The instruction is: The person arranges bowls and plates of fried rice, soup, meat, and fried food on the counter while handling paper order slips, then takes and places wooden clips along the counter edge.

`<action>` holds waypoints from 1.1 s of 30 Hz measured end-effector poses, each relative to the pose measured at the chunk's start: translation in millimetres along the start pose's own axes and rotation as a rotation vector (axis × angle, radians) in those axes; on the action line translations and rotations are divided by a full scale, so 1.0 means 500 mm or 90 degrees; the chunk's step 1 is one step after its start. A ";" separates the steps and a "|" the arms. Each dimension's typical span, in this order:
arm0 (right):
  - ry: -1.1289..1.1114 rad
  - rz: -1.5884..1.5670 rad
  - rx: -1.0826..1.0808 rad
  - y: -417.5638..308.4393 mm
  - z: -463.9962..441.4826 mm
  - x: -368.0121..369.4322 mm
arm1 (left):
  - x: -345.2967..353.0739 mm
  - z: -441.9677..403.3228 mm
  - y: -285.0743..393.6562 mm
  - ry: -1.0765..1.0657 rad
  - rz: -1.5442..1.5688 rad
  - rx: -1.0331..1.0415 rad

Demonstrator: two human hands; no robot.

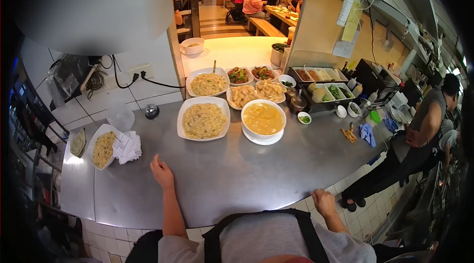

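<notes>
My left hand (161,171) hovers over or rests on the steel counter (212,184), its fingers loosely stretched and nothing in them. Nearest to it are white paper slips (127,147) lying against a square bowl of fried rice (103,148). By the counter's front right edge is my right hand (323,201), fingers curled in, with no object showing. Beyond my hands stand a square white bowl of rice (203,119) and a round bowl of yellowish soup (263,118) on a saucer.
Behind these sit another rice bowl (207,84), fried pieces (244,95) and two saucy dishes (239,76) near the pass window. A call bell (151,111) stands at left. Garnish trays (316,74) and a blue cloth (367,134) are right; a person (427,115) stands there.
</notes>
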State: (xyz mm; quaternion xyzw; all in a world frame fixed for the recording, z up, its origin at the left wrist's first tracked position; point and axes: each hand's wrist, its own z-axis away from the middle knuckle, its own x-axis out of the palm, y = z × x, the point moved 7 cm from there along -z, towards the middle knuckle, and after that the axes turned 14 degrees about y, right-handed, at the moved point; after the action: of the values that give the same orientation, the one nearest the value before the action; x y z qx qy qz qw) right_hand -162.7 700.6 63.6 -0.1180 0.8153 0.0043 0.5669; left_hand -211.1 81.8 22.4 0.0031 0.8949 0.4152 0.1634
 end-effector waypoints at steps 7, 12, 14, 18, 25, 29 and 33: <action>0.135 0.062 0.034 0.256 -0.100 0.076 | -0.004 0.173 0.126 -0.082 -0.047 -0.039; 0.091 0.049 0.044 0.330 -0.171 0.108 | 0.015 0.288 0.204 -0.062 0.004 0.008; 0.080 0.041 0.026 0.360 -0.198 0.112 | 0.017 0.292 0.226 -0.077 0.005 -0.020; 0.087 0.039 0.019 0.430 -0.254 0.139 | 0.014 0.291 0.233 -0.048 0.018 -0.077; 0.086 0.064 0.124 0.531 -0.301 0.160 | 0.021 0.288 0.244 -0.062 -0.026 -0.035; 0.089 0.088 0.126 0.536 -0.305 0.159 | 0.025 0.285 0.251 -0.078 -0.043 -0.049; 0.077 0.088 0.141 0.530 -0.309 0.152 | 0.024 0.285 0.254 -0.068 -0.039 -0.034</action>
State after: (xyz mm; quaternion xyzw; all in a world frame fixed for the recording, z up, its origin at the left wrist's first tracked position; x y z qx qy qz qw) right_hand -382.5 922.1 14.8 0.0016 0.8496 -0.0535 0.5247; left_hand -196.7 272.5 27.7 -0.0061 0.8732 0.4331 0.2234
